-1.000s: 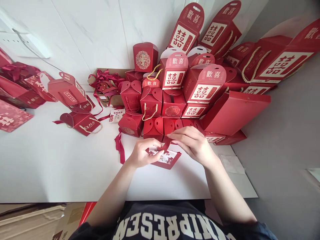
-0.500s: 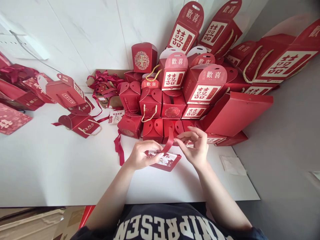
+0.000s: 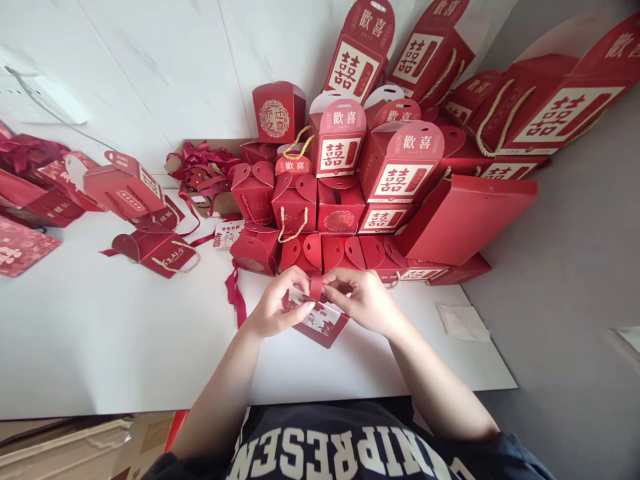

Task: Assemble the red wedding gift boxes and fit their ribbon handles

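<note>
Hands (image 3: 286, 308) pinching red ribbon (image 3: 316, 288), seemingly both — over red-edged card (image 3: 327, 335); white tabletop (image 3: 325, 373) between card and near edge (image 3: 125, 413)

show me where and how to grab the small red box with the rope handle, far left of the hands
Probably best by the rope loop, coming from the near right side: it bows out past the edge of the small red box over bare tabletop, while a box with a raised flap crowds the back.
</note>
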The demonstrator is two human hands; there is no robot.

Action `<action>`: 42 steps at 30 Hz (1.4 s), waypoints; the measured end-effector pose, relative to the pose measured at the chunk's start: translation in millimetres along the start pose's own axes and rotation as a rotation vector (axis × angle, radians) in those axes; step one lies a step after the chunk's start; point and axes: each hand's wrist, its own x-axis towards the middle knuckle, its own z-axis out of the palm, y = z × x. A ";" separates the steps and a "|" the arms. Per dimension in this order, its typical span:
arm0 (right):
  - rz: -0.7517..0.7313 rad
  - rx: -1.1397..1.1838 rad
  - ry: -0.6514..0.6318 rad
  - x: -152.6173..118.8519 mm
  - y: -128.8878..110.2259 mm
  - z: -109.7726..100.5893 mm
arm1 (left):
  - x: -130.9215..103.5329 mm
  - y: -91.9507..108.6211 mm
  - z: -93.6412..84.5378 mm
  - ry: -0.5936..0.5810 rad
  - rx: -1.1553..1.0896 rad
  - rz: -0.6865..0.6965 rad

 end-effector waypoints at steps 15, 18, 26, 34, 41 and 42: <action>-0.020 0.136 -0.010 -13.0 -10.7 -2.7 | -2.3 -9.6 -4.4 -0.053 -0.110 -0.026; -0.071 0.171 -0.121 -9.8 -6.9 -7.3 | -1.9 -10.2 -5.4 -0.064 -0.120 -0.018; 0.044 0.546 -0.261 4.7 20.3 2.4 | 2.9 -7.0 -9.5 -0.162 -0.208 -0.053; -0.047 0.462 -0.254 -2.4 25.0 3.9 | 9.5 -7.1 -8.3 -0.209 -0.190 -0.064; -0.220 -0.032 0.233 -33.9 14.6 15.4 | -11.4 34.7 23.0 0.368 0.350 -0.110; -0.264 -0.101 0.290 -37.1 13.4 19.8 | -15.8 43.5 28.5 0.343 0.328 -0.159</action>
